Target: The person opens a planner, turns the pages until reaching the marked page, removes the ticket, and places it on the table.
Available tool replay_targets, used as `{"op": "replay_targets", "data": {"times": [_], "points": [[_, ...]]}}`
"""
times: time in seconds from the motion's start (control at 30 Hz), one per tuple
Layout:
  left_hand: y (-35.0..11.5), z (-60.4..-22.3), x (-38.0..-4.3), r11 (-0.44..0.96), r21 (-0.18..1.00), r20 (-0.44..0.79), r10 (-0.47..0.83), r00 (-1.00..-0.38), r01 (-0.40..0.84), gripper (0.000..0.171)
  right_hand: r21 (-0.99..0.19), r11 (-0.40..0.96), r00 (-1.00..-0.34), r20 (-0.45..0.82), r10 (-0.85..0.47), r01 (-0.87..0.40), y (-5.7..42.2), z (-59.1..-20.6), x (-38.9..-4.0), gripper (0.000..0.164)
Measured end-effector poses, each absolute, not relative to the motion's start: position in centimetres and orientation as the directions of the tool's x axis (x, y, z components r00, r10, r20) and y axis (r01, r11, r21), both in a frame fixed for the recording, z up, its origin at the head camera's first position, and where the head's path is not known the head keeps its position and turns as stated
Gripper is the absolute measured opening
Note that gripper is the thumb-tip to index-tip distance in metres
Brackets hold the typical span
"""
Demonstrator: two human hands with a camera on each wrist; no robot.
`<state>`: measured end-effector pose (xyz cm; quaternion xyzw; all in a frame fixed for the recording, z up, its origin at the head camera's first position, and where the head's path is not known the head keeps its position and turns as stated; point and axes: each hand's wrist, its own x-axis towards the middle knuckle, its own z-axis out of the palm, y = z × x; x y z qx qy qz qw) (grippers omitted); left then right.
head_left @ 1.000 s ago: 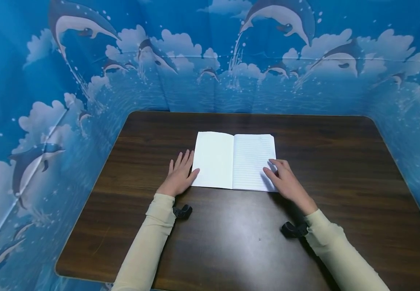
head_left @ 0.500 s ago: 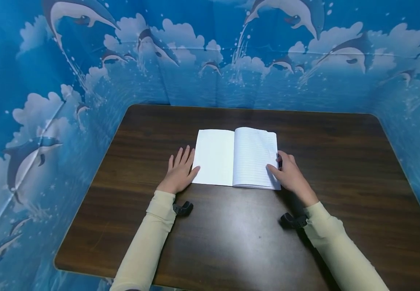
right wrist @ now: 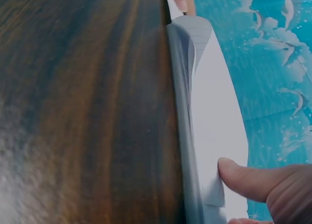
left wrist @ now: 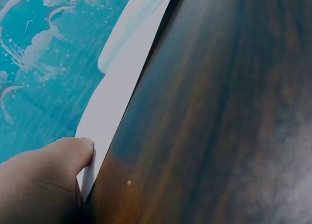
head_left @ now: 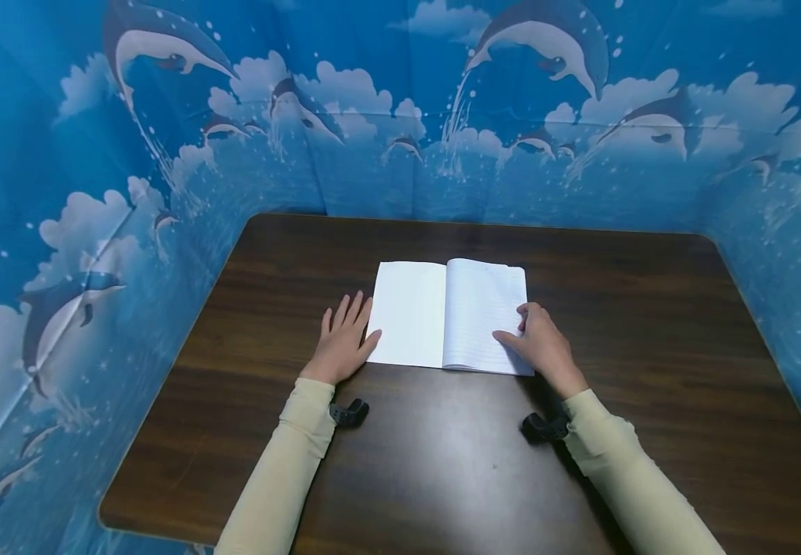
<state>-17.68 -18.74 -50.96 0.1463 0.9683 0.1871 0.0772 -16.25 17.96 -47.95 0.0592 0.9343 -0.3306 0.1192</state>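
An open notebook [head_left: 410, 312] lies on the table, its left page blank and its right page [head_left: 483, 301] faintly lined. The right page bows up near the spine, its front edge curling in the right wrist view. My left hand [head_left: 341, 343] rests flat by the left edge, fingers spread on the table. Its thumb [left wrist: 73, 153] lies on the left page's margin. At the right edge, my right hand [head_left: 542, 343] pinches the page, thumb [right wrist: 239, 177] on top and the other fingers bent at the margin, mostly hidden in the right wrist view.
The dark wood-grain table [head_left: 442, 462] has rounded corners. Behind it and to its sides hangs a blue curtain [head_left: 372, 177] printed with dolphins and clouds. A black wrist camera [head_left: 349, 413] sits on the left wrist, another black camera [head_left: 544, 428] on the right.
My right hand has gone from hovering over the right page to its edge, and its thumb then slid inward. The right page, flatter before, has bowed up. My left hand has stayed put.
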Motion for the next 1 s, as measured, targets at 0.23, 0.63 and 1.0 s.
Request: {"op": "replay_targets", "data": {"times": [0.23,0.63,1.0], "points": [[-18.8,-51.5,-17.5,0.894,0.37,-0.082,0.302,-0.95,0.252,0.072,-0.587,0.79,-0.968,-0.248,0.032,0.177,17.9,-47.9,-16.4,0.072],[-18.6,-51.5,-17.4,0.903,0.339,-0.069,0.303,-0.95,0.264,0.072,-0.623,0.766,-0.973,-0.231,0.012,0.158,18.6,-47.8,-16.4,0.038],[-18.3,-51.2,-17.5,0.911,0.325,-0.092,0.297,-0.951,0.253,0.073,-0.641,0.745,-0.96,-0.282,-0.005,0.184,19.3,-47.7,-17.1,0.085]]}}
